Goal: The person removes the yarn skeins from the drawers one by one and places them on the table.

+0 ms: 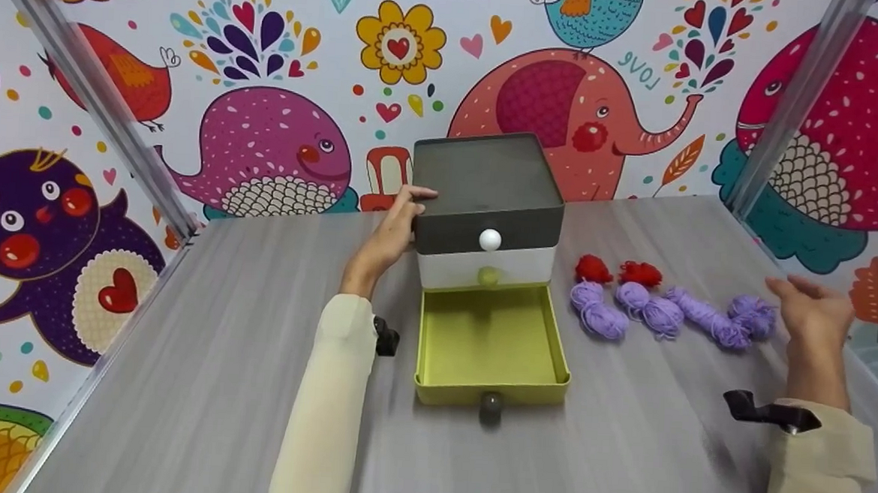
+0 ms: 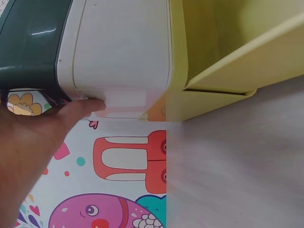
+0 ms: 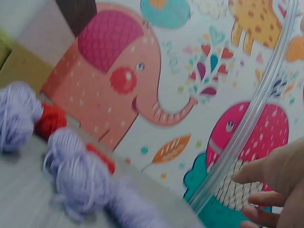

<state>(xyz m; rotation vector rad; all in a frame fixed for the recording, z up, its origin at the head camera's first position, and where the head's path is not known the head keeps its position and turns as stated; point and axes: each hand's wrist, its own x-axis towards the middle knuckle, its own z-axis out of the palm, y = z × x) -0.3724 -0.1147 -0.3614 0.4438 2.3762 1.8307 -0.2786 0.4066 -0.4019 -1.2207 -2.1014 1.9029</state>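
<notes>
grey wood-grain table (image 1: 236,386); cartoon-animal wallpaper (image 1: 264,140)

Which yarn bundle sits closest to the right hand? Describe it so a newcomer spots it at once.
Start at the three-drawer box in the middle of the grey table, its yellow-green bottom drawer pulled open. To its right runs a row of purple yarn bundles. Take the last one, the purple bundle at the far right end, just beside the right hand, with no red tuft behind it.

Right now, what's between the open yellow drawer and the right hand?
In the head view, four purple yarn bundles and two red ones lie between the yellow drawer and the right hand.
</notes>
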